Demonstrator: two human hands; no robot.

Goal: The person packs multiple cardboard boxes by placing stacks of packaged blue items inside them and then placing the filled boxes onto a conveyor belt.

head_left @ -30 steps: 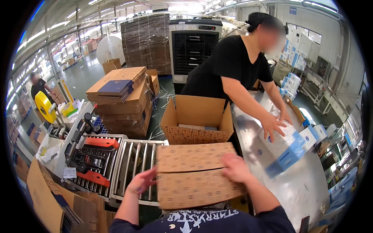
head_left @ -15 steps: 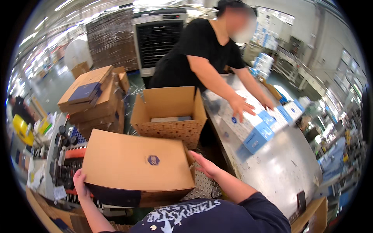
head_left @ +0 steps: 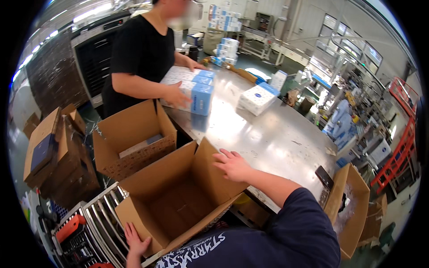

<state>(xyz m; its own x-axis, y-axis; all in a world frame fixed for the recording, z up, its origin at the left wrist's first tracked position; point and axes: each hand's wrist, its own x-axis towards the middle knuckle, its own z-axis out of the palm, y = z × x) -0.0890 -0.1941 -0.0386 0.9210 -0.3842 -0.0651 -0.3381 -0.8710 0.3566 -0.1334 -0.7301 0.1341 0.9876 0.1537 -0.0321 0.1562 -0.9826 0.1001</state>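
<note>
Metal table is gleaming beside the empty box; left hand and right hand, fingers outstretched, are touching opposite sides, apparently positioning it; the next move is likely needing even support.

The near open carton is plain brown cardboard, matt and smooth inside, and the second carton beyond it carries a dark printed pattern on the same dull board. From where I stand, the metal tabletop gleams, glossy though scuffed and specked. The conveyor rollers are bright, smooth metal. The blue-and-white packs have a light sheen. Both the navy T-shirt and the black T-shirt are matt cloth.
</note>
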